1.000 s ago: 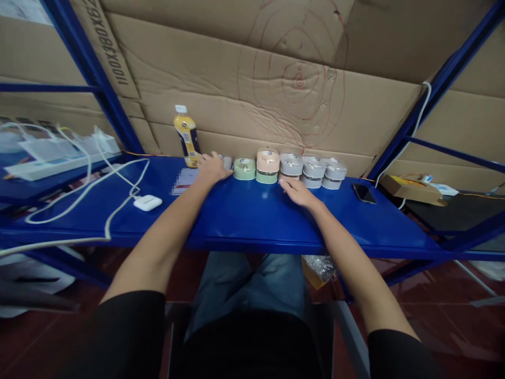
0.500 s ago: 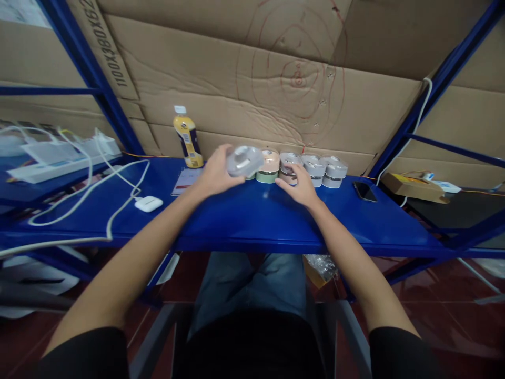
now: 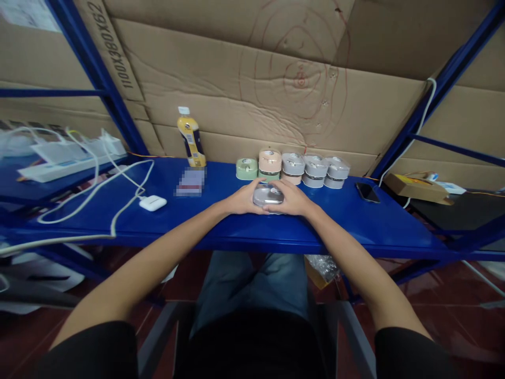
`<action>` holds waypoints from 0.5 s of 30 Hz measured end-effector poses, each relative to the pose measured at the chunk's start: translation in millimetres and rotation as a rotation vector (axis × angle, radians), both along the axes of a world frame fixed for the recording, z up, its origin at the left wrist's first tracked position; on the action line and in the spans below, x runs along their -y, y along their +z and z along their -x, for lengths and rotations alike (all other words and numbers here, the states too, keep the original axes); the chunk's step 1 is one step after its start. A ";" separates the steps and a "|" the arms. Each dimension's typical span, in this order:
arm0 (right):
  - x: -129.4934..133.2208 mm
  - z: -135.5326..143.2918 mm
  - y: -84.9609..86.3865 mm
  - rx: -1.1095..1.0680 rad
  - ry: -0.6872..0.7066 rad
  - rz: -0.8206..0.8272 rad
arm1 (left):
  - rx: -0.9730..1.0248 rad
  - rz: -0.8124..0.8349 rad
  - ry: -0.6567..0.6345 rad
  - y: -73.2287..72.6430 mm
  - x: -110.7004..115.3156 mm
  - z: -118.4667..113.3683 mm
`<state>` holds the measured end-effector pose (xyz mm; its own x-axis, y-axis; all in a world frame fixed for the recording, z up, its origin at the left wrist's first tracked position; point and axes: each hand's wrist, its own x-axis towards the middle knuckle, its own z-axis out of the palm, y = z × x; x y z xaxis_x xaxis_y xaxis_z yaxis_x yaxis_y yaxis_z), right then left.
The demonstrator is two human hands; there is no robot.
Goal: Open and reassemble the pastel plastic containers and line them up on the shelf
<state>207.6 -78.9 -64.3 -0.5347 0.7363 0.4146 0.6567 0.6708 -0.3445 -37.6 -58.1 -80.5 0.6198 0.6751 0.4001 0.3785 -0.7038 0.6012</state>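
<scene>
Both my hands curl round a small grey box with a clear lid (image 3: 268,195), low over the blue table in front of me. My left hand (image 3: 246,199) grips its left side, and my right hand (image 3: 292,198) its right side. Fingers hide the box's ends, and whether it touches the table I cannot tell. Just behind stand similar lidded boxes in a row: a single green box (image 3: 246,169) on the left, a peach box (image 3: 270,159) stacked on a green one, then several grey-topped stacks, among them a grey box (image 3: 293,163) over a peach one.
A yellow drink bottle (image 3: 191,138) stands at the back left, with a blurred-out flat item (image 3: 191,181) before it. A white earbud case (image 3: 153,203) with cables lies further left. At right are a phone (image 3: 367,192) and an opened cardboard box (image 3: 418,188). Cardboard (image 3: 221,79) backs the table.
The grey box came from the row's left end toward me and to the right, lowered in my left hand. My right hand left the stacks and closed on its other side.
</scene>
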 end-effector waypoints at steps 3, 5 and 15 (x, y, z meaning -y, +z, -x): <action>-5.4 -10.4 3.1 -0.141 -0.012 0.027 | -0.002 -0.008 0.058 -4.3 -1.1 4.1; -10.8 -24.2 7.1 -0.243 -0.061 0.049 | -0.036 -0.060 0.047 -5.4 0.1 5.6; -29.2 -77.5 15.0 -0.290 -0.315 0.161 | -0.141 -0.161 0.073 2.8 8.0 10.5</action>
